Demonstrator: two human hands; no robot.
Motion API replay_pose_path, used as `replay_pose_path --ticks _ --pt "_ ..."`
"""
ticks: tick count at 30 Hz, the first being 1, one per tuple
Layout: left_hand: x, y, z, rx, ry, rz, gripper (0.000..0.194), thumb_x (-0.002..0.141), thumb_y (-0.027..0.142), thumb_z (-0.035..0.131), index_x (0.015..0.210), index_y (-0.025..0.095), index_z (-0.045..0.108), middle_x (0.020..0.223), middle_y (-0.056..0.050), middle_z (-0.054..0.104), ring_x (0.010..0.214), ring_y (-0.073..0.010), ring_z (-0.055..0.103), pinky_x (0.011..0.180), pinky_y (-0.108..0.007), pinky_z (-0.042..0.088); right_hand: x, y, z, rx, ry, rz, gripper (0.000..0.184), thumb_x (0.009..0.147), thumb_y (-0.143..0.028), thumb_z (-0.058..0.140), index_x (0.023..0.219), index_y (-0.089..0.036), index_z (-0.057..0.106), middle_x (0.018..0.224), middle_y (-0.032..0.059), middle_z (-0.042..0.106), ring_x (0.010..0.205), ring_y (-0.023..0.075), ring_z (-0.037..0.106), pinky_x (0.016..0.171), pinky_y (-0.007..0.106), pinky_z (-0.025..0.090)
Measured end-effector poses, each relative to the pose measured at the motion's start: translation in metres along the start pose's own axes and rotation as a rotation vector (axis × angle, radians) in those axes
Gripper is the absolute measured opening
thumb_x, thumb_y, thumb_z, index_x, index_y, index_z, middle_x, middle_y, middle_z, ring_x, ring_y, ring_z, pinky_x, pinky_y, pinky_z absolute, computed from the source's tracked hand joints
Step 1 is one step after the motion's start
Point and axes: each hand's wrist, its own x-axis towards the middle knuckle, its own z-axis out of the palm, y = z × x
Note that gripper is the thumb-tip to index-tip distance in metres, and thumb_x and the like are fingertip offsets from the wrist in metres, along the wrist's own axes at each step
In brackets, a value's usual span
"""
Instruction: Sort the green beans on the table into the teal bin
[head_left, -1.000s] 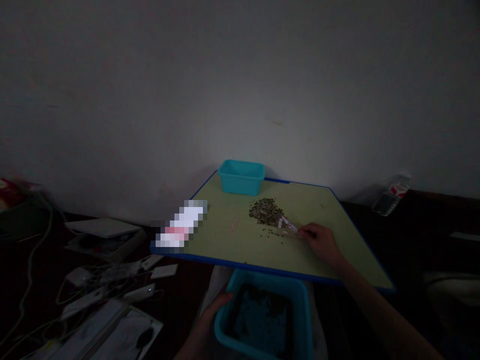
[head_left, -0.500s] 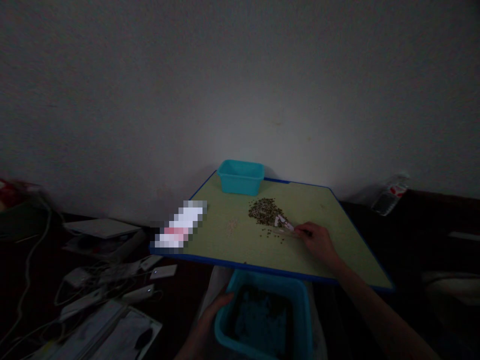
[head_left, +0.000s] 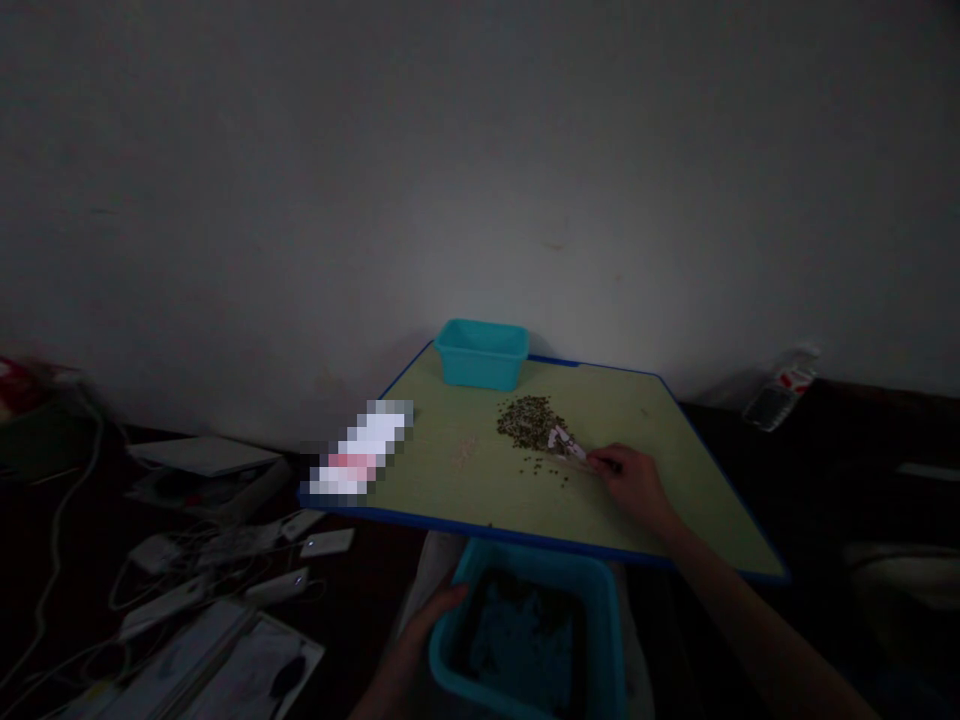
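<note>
The room is dim. My right hand rests on a green board with a blue edge and pinches a small white and pink card, whose tip touches a pile of small dark green beans. Loose beans lie scattered just below the pile. My left hand grips the left rim of a teal tub held below the board's near edge; dark beans lie in its bottom. A small pale heap of grains sits left of the bean pile.
A second, smaller teal tub stands at the board's far edge against the wall. A blurred white and pink item lies on the board's left corner. Cables, chargers and papers clutter the left floor. A plastic bottle lies at right.
My right hand has slid the card slightly left and up into the edge of the bean pile. The left hand and the near tub have stayed in place.
</note>
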Motion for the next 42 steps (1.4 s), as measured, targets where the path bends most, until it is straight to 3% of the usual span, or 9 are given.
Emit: replay_pose_path --ticks 6,18,24,34,42 --pt "-0.003 0.0 0.003 0.008 0.018 -0.023 0.077 0.084 0.039 0.061 0.148 0.007 0.036 0.098 -0.019 0.081 0.099 -0.042 0.072 0.094 -0.057 0.049 0.003 -0.002 0.003 -0.037 -0.015 -0.014 0.026 0.088 -0.026 0.054 0.091 -0.019 0.078 0.088 0.0076 0.075 0.077 0.0204 0.067 0.072 0.031 0.047" --pt "-0.006 0.003 0.003 0.01 0.029 -0.009 0.069 0.081 0.038 0.064 0.141 0.009 0.048 0.096 -0.018 0.081 0.098 -0.042 0.073 0.098 -0.058 0.047 0.01 -0.02 0.016 -0.039 -0.048 -0.071 0.022 0.088 -0.023 0.056 0.091 -0.019 0.078 0.087 0.0071 0.074 0.078 0.02 0.066 0.073 0.03 0.047" --pt "-0.006 0.007 0.002 0.001 0.027 -0.056 0.074 0.08 0.04 0.064 0.143 0.007 0.045 0.097 -0.019 0.08 0.1 -0.0428 0.072 0.099 -0.057 0.047 0.004 -0.027 0.019 0.006 -0.075 -0.086 0.022 0.089 -0.023 0.057 0.09 -0.02 0.078 0.088 0.0061 0.074 0.078 0.0192 0.066 0.072 0.029 0.047" --pt "-0.005 0.005 0.005 -0.01 0.024 -0.015 0.071 0.081 0.037 0.063 0.143 0.007 0.044 0.099 -0.019 0.08 0.1 -0.0433 0.072 0.097 -0.059 0.048 -0.014 -0.044 0.015 0.124 -0.12 -0.097 0.021 0.087 -0.023 0.057 0.086 -0.019 0.078 0.081 0.0054 0.072 0.07 0.0164 0.064 0.065 0.026 0.046" --pt "-0.006 0.008 0.004 -0.026 0.031 -0.01 0.074 0.08 0.036 0.066 0.144 0.009 0.044 0.102 -0.019 0.08 0.101 -0.0425 0.071 0.096 -0.057 0.049 -0.029 -0.015 -0.01 0.133 -0.089 0.05 0.023 0.086 -0.032 0.057 0.087 -0.021 0.077 0.084 0.0055 0.075 0.076 0.0202 0.068 0.068 0.03 0.05"
